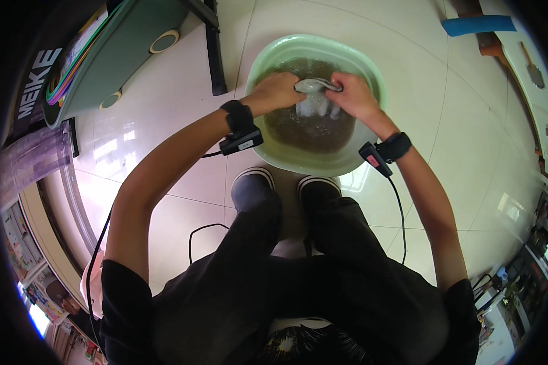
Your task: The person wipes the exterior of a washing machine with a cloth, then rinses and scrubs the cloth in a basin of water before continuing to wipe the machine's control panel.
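Observation:
A wet, light grey cloth item [314, 105], possibly a sock, is stretched between my hands over a pale green plastic basin [297, 163]. My left hand [281, 92] grips one side of its upper edge. On the other side, my right hand [352, 95] pinches the same edge. Its lower part hangs into murky brownish water [315, 137] with some bubbles on the surface. The fingertips of both hands are partly hidden by the cloth and by the hands themselves. Each wrist wears a black strap with a small cabled device.
The basin stands on glossy floor tiles [466, 123] just ahead of my shoes [319, 188]. A black metal table leg [217, 59] rises at upper left, beside a grey-green bin [132, 50] holding colourful flat items. Black cables [404, 223] trail from both wrists. White furniture [525, 59] lines the right.

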Demonstrator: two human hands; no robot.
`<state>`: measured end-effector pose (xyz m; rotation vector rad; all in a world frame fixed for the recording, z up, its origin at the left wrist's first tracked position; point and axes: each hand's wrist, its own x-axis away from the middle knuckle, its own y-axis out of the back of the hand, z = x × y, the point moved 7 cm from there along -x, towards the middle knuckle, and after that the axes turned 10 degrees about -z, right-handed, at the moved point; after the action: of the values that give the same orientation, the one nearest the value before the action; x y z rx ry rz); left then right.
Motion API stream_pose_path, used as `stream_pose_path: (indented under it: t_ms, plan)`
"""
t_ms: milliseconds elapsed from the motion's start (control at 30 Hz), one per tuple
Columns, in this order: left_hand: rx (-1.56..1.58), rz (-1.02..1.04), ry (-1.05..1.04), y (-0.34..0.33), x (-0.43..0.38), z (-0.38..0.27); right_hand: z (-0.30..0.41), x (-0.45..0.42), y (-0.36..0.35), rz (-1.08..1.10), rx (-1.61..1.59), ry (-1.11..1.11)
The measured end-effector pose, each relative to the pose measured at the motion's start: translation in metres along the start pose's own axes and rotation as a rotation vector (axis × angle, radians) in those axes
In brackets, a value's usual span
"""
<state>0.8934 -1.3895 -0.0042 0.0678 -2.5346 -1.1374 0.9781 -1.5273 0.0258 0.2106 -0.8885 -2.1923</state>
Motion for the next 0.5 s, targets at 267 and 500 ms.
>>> stream_pose_path:
  t_ms: [267,500]
  plan:
    - [0.144,-0.104,-0.216,0.053,0.015,-0.030,0.054,-0.003,0.041,0.043,-0.358,0.002]
    - [0.387,0.091,-0.095,0.065,0.013,-0.058,0.072,-0.007,0.052,-0.085,-0.182,0.135]
